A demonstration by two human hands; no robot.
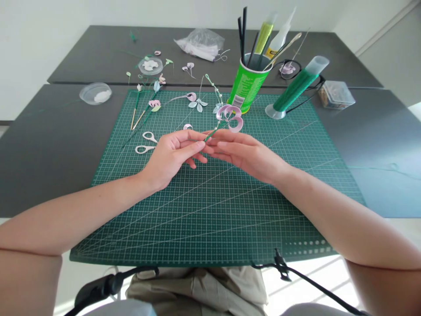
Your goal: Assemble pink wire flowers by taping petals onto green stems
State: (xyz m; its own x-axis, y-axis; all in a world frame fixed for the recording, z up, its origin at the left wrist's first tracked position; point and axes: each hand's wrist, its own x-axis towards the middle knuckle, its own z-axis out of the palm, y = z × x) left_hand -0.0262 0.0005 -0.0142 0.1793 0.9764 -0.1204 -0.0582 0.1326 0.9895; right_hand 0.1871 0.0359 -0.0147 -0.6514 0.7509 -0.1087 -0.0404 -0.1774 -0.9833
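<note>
My left hand is closed, its thumb and forefinger pinching the green-wrapped stem of a handmade lilac flower. The flower has several curled, looped petals and leans to the right above the fingers. My right hand comes in from the other side with fingers stretched out. Its fingertips meet the left fingers near the stem, which crosses in front of them; the lower stem end is hidden. White-handled scissors lie beside my left hand, their blades hidden behind it. A loose curled petal lies just beyond the hands.
A green cutting mat covers the table front. Behind stand a green can of sticks and a tube of green material. Small flowers on sticks, a pale blue flower, shallow dishes and a clear box lie around.
</note>
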